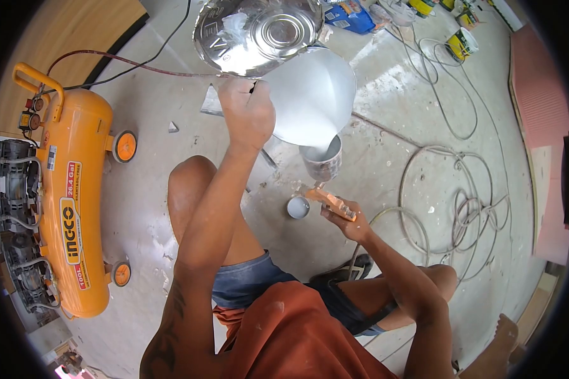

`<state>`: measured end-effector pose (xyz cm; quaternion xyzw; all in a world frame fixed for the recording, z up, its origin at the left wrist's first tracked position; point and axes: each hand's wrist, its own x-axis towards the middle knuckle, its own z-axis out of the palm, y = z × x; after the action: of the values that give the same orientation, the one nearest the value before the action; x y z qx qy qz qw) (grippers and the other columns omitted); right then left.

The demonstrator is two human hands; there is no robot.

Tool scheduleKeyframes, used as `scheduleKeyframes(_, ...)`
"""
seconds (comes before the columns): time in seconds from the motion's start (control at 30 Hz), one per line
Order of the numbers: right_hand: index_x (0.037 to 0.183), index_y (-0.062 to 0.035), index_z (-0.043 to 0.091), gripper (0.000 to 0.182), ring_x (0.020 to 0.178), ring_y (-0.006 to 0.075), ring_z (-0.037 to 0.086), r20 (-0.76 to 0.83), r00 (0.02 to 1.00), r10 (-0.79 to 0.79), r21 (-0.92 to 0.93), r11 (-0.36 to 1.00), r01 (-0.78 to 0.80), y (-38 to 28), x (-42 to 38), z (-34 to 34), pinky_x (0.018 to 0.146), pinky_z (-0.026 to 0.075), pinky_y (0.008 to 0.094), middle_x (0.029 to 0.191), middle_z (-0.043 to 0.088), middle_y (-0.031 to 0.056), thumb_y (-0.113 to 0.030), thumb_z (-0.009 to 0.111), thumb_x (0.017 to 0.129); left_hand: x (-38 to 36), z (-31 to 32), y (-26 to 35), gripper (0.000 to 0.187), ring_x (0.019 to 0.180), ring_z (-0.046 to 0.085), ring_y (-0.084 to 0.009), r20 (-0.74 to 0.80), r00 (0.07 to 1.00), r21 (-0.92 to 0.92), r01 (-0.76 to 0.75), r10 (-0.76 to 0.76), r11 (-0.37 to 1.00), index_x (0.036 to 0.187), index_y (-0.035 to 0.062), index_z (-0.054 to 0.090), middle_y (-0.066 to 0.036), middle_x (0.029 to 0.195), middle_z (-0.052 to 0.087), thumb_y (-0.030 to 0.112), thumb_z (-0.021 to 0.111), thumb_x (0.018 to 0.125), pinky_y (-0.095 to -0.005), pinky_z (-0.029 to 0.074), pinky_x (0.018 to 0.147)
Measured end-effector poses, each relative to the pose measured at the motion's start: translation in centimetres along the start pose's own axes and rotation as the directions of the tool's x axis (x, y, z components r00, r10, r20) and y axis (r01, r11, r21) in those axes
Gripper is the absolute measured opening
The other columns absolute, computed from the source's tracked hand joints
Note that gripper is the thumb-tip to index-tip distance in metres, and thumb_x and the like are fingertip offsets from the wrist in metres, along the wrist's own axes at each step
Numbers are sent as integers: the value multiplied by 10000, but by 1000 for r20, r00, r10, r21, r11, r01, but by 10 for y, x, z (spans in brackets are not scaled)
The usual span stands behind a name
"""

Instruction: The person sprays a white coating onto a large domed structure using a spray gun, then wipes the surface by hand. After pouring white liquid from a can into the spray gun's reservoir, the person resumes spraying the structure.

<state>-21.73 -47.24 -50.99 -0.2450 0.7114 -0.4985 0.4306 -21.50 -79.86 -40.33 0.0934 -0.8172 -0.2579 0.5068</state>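
Note:
My left hand (pixel 246 110) is closed on the rim of a large paint bucket (pixel 310 95), which is tilted. White paint runs over its lower edge into a small metal cup (pixel 323 165). That cup sits on top of an orange spray gun (pixel 330 203), whose body my right hand (pixel 349 221) grips. Just left of the gun, a small round lid or dish with greyish contents (pixel 298 207) lies on the floor.
An orange air compressor (pixel 85 202) stands at the left. Behind the bucket is a large shiny metal lid (pixel 259 35). Coiled hose (pixel 461 208) covers the floor at right. Paint tubs (pixel 463 43) and a blue bag (pixel 351 16) are at the top right.

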Motion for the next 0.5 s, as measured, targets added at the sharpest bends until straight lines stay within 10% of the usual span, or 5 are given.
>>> scheduleKeyframes(0.07, 1241, -23, 675, 330, 840, 104, 572, 0, 1000, -31, 23, 999, 31, 2, 1, 0, 780, 492, 289, 918, 676, 28, -177, 734, 955, 4, -3, 2, 211, 613, 444, -306, 20, 974, 205, -225, 226, 953, 631, 26, 417, -107, 649, 427, -59, 611, 623, -459, 291, 552)
scheduleKeyframes(0.5, 1241, -17, 675, 336, 826, 111, 574, -4, 999, -39, -27, 999, 39, -3, 0, 0, 772, 495, 296, 909, 680, 49, -193, 727, 960, 8, -11, 5, 205, 612, 453, -301, 30, 962, 278, -270, 272, 922, 623, 33, 420, -98, 644, 402, -29, 607, 565, -443, 290, 546)
